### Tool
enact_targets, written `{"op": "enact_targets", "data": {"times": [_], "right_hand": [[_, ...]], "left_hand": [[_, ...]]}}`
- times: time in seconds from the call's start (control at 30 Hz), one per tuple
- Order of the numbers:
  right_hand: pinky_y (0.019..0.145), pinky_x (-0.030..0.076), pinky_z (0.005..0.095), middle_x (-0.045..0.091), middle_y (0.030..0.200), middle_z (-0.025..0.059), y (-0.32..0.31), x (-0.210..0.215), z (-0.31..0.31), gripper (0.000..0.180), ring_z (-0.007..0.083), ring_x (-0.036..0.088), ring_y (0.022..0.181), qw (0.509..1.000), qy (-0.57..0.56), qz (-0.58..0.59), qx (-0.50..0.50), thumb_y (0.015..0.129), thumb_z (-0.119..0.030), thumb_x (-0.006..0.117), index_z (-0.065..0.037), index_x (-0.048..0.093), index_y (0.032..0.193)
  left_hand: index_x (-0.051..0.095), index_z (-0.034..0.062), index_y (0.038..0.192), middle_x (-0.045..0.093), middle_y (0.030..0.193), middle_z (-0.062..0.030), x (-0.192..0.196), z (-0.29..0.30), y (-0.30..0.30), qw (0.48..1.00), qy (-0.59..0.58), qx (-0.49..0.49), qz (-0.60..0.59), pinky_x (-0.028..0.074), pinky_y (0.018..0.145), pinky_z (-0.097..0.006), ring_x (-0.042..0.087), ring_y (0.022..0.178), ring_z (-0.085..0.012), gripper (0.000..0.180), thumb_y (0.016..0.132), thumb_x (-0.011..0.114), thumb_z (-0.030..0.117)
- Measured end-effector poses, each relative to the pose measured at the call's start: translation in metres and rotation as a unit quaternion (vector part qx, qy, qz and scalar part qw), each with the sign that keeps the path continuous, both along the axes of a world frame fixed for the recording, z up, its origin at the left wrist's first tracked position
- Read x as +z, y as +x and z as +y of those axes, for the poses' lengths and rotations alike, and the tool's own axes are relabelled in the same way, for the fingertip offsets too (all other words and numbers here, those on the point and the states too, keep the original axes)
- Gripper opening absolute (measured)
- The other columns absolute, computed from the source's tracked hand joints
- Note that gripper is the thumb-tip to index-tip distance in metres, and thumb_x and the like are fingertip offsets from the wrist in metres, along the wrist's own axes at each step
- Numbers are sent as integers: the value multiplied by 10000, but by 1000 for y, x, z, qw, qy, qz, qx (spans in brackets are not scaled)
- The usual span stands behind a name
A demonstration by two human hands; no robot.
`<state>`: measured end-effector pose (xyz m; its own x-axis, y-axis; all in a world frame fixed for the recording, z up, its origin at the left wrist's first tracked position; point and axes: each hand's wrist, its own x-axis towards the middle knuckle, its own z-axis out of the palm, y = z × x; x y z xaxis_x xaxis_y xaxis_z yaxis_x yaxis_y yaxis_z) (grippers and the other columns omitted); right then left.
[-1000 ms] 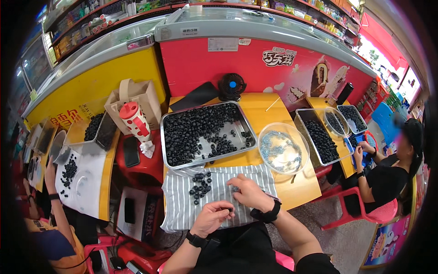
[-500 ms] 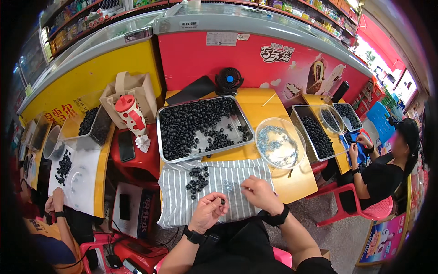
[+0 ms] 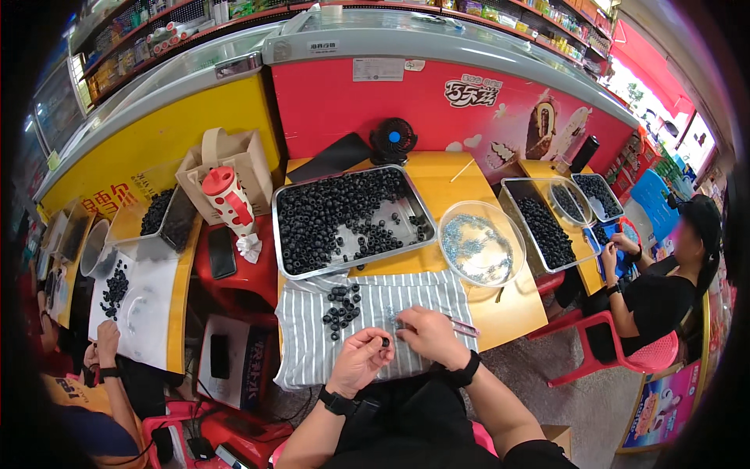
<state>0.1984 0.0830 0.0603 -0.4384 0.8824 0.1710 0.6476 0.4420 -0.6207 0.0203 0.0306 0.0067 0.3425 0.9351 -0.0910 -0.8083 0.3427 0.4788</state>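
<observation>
Two bare hands: working close together above the front of the striped cloth (image 3: 426, 293).
Left hand (image 3: 361, 363): pinching one black bead (image 3: 385, 341) narrowly between thumb and fingertips, holding it apart from the loose pile.
Right hand (image 3: 430, 336): curling its fingers just beside the left, bringing fingertips near small pale-blue bits (image 3: 392, 313) on the cloth; hiding its grip, so cannot tell whether holding anything.
Pink tool (image 3: 464, 327): sticking out past the outer side of the right hand, looking slim, leaving its other end hidden.
Loose black beads (image 3: 341, 309): lying in a cluster on the left half of the cloth, just in front of the tray.
Metal tray (image 3: 384, 213): holding many more black beads, resting on the yellow desk (image 3: 508, 320) behind the cloth.
Round clear tub (image 3: 513, 238): sitting right of the tray, containing pale-blue glassy bits.
Black fan (image 3: 393, 141): standing behind the tray.
Phone (image 3: 223, 252): lying on a red stool (image 3: 209, 270), left of the desk.
</observation>
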Motion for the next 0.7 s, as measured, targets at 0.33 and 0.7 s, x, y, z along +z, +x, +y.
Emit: {"op": "enact_targets", "data": {"times": [0.33, 0.7], "right_hand": [[618, 456, 468, 549, 753, 149, 2, -6, -6, 112, 371, 583, 705, 999, 32, -19, -13, 736, -103, 620, -31, 540, 769], [605, 466, 422, 570, 768, 146, 9, -7, -13, 105, 363, 581, 689, 994, 31, 92, -48, 716, 31, 565, -25, 593, 801]], "left_hand": [[586, -33, 1076, 624, 965, -122, 2, 0, -1, 1000, 7, 1, -11, 467, 739, -309, 573, 816, -203, 197, 924, 561, 90], [584, -42, 1081, 622, 961, -118, -1, 0, -1, 1000, 9, -6, -12, 475, 743, -301, 576, 814, -185, 200, 932, 546, 86]]}}
